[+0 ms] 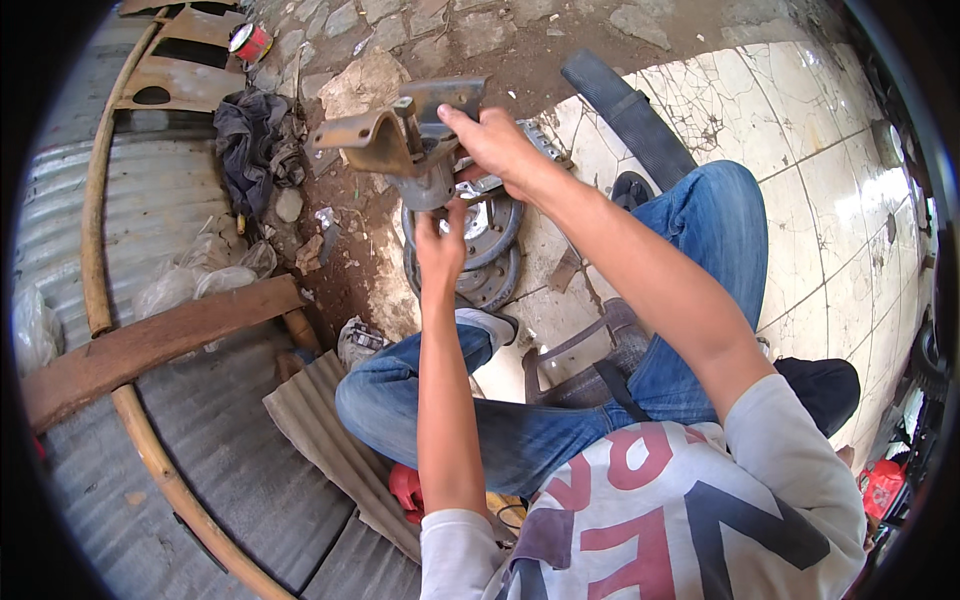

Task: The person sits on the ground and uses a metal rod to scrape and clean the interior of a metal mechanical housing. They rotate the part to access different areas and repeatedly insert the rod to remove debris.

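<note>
In front of me, raised off the ground, is a heavy metal bracket (372, 142) with brown, worn, curved wings, an upright bolt and a grey cylindrical base. My left hand (441, 240) is closed around the underside of that base, its fingertips partly hidden. Higher up, my right hand (492, 145) grips the bracket's right side, with the thumb lying on the wing and the other fingers mostly behind it. Below both hands, round metal wheel-like parts (490, 282) lie on the ground, partly covered by my hands and the bracket.
A dark ridged strap-like piece (628, 118) lies on cracked white tiles (800, 230) to the right. At left are corrugated metal sheets (150, 200), a wooden plank (165, 345) and a dark cloth (250, 140). A red can (250, 43) sits far left. A dark woven piece (590, 365) rests between my legs.
</note>
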`<state>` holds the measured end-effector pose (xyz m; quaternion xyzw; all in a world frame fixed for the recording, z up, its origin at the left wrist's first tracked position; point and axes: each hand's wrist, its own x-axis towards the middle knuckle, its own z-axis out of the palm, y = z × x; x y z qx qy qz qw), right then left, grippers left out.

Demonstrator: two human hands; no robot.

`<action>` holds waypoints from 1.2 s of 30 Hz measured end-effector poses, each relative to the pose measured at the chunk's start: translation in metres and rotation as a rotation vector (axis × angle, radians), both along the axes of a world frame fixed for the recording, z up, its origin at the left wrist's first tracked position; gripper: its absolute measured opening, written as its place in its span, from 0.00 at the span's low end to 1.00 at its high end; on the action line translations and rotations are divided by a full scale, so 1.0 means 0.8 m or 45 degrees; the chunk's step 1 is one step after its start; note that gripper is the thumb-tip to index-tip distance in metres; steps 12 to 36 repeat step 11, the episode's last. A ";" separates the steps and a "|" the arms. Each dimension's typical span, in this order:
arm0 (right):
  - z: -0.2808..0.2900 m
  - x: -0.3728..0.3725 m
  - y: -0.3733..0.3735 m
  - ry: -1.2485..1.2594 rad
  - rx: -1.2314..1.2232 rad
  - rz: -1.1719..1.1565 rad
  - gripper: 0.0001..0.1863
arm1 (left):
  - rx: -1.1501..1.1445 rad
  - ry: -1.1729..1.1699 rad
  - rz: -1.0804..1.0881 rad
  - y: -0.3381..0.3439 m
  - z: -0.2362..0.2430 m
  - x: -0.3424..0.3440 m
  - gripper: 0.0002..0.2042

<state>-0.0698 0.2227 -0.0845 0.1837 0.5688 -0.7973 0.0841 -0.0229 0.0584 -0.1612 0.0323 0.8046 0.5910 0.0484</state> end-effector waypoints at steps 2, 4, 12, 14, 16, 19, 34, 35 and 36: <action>0.000 -0.010 0.011 0.047 0.014 -0.002 0.29 | 0.106 -0.059 -0.006 0.009 -0.007 -0.039 0.08; 0.002 -0.012 0.027 0.087 0.045 0.085 0.30 | 0.176 -0.043 0.066 0.017 -0.009 -0.055 0.11; -0.028 0.022 0.135 0.072 0.454 0.215 0.35 | -0.175 -0.010 0.098 0.018 0.071 -0.116 0.10; -0.028 0.022 0.135 0.072 0.454 0.215 0.35 | -0.175 -0.010 0.098 0.018 0.071 -0.116 0.10; -0.028 0.022 0.135 0.072 0.454 0.215 0.35 | -0.175 -0.010 0.098 0.018 0.071 -0.116 0.10; -0.028 0.022 0.135 0.072 0.454 0.215 0.35 | -0.175 -0.010 0.098 0.018 0.071 -0.116 0.10; -0.028 0.022 0.135 0.072 0.454 0.215 0.35 | -0.175 -0.010 0.098 0.018 0.071 -0.116 0.10; -0.028 0.022 0.135 0.072 0.454 0.215 0.35 | -0.175 -0.010 0.098 0.018 0.071 -0.116 0.10; -0.028 0.022 0.135 0.072 0.454 0.215 0.35 | -0.175 -0.010 0.098 0.018 0.071 -0.116 0.10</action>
